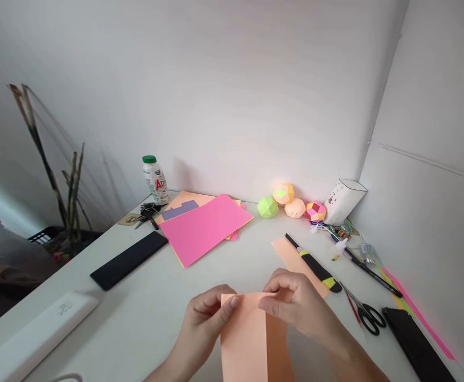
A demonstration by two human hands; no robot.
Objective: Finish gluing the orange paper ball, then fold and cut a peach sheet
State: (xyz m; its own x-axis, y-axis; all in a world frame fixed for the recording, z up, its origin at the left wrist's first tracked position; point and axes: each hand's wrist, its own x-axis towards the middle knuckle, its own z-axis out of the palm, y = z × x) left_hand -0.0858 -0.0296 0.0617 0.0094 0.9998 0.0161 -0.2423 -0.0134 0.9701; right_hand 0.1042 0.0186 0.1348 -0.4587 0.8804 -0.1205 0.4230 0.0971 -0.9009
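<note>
A sheet of peach paper with a lengthwise crease is held up in front of me, its lower end running out of view. My left hand pinches the top left corner between thumb and fingers. At the top right, my right hand grips the edge beside the crease, and the part to the right of the crease angles back. Beyond my right hand lies a black and yellow utility knife on a peach paper strip. Scissors with black handles rest to the right of it.
Pink paper lies on other sheets at the back. Several faceted paper balls stand by the wall, near a white container. A bottle with a green cap, a black flat case and a white device are on the left.
</note>
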